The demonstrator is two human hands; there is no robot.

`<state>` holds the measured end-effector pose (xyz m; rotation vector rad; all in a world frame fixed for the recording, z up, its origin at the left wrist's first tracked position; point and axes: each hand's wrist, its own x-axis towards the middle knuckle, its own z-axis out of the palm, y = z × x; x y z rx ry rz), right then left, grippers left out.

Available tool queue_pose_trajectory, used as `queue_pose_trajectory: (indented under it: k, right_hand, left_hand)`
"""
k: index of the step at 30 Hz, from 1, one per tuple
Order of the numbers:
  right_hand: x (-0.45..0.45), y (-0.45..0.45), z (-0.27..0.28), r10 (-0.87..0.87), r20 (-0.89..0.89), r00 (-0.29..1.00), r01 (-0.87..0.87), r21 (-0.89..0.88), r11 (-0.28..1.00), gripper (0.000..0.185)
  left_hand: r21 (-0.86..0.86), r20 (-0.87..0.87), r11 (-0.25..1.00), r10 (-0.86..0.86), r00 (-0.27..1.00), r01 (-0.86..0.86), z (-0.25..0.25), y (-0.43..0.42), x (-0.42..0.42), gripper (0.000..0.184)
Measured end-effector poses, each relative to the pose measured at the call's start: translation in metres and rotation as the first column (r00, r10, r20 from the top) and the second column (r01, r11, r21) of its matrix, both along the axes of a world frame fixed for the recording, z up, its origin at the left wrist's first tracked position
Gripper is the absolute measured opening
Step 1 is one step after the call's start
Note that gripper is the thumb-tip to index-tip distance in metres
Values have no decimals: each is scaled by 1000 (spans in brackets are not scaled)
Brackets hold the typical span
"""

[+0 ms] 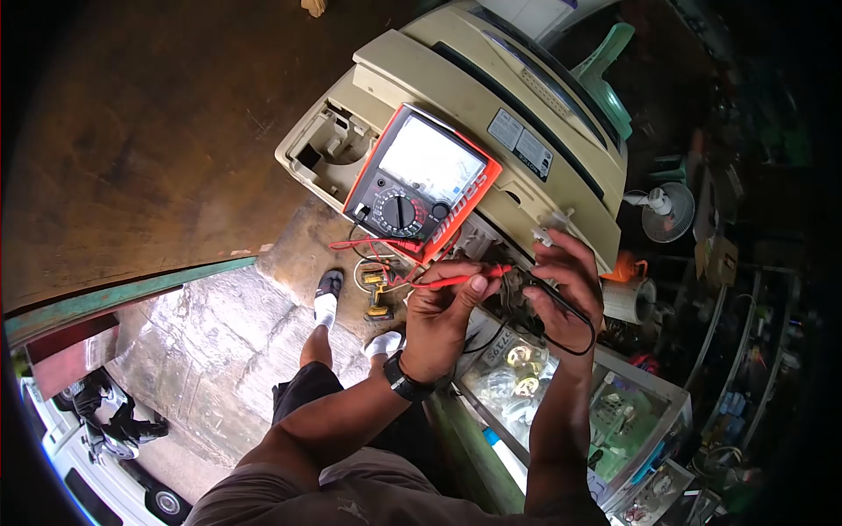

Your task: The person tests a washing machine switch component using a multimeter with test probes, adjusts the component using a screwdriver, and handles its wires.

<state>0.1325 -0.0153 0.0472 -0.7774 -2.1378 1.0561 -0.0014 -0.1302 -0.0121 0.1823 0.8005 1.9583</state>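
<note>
My left hand (443,316), wearing a dark wristwatch (405,379), pinches a red test probe (456,280) whose tip end points right. My right hand (566,294) is closed on a black test probe (531,282), its black lead looping below the fingers. Near the right fingertips is a small white part (545,235), perhaps a connector; I cannot tell whether it is gripped. An orange-edged analog multimeter (421,188) rests on a beige washing machine (395,74), left of my hands. A red lead runs at its lower side. The probe tips are hard to make out.
A yellow cordless drill (377,294) lies on the floor near my feet. A glass-topped case (605,386) with parts inside stands below my right arm. A white fan (668,212) and cluttered shelves are to the right. A white vehicle (79,465) is at lower left.
</note>
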Motion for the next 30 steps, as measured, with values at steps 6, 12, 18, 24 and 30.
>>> queue_pose_trajectory:
  k: [6,12,18,24,30]
  right_hand:
    - [0,-1,2,-9,13,1000,9,2,1000,27]
    - [2,-1,-3,-3,-26,1000,3,-15,1000,26]
    - [2,-1,-2,11,-47,999,-11,1,1000,27]
    - [0,-1,-2,3,-70,998,-5,-16,1000,25]
    - [0,0,-3,-9,-74,997,7,-31,999,23]
  left_hand:
    - [-11,1,999,-52,999,52,5,0,0,24]
    - [-36,158,995,-85,984,91,14,2,3,25]
    - [56,189,995,-95,977,86,13,12,9,22]
    - [94,136,994,-69,988,57,15,13,12,18]
    - [114,157,991,-80,984,62,18,13,13,18]
